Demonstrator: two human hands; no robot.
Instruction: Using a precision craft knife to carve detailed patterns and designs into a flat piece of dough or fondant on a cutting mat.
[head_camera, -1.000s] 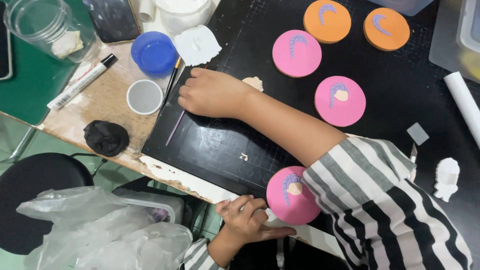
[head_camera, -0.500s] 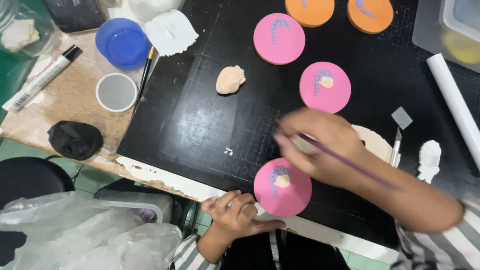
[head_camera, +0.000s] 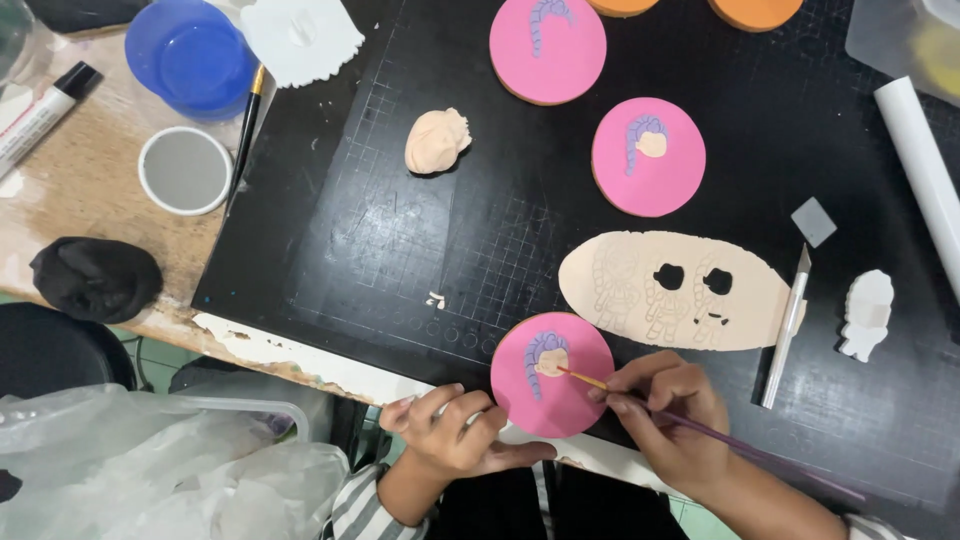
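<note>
My right hand (head_camera: 668, 410) grips a thin purple-handled brush (head_camera: 700, 425) whose tip touches the small face figure on a pink round disc (head_camera: 552, 374) at the near edge of the black cutting mat (head_camera: 420, 240). Beside that disc, at its lower left rim, rests my left hand (head_camera: 455, 430), fingers curled against the table edge. Just beyond the disc lies a flat rolled-out sheet of beige clay (head_camera: 675, 290) with figure-shaped holes cut in it.
A craft knife (head_camera: 787, 325) and a white figure cutter (head_camera: 865, 313) lie right of the sheet. Further back are two more pink discs (head_camera: 648, 157), a beige clay lump (head_camera: 436, 140), a blue lid (head_camera: 190, 55), a white cup (head_camera: 185, 170), black clay (head_camera: 95, 278) and a white roll (head_camera: 920, 160).
My right hand came back from the far left of the mat with the brush and settled on the near pink disc. The view shifted closer.
</note>
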